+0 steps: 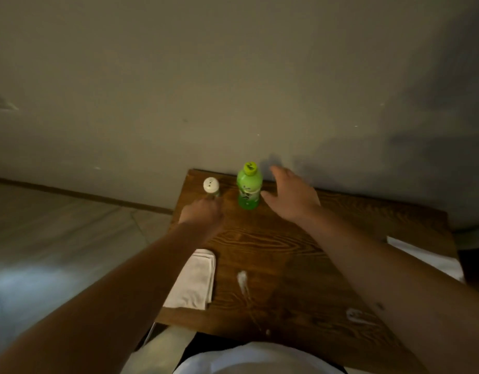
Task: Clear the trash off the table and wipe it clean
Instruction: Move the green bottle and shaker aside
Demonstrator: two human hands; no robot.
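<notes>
We see our two arms are bare with no sleeves, our left hand (203, 213) and right hand (293, 197) wear nothing, and our top looks white.

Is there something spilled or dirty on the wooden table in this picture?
Yes. On the brown wooden table a whitish smear lies near the front, right of the folded white cloth. A second small pale mark or scrap sits near the front right; it is too blurred to identify. Both bottles stand upright.
</notes>
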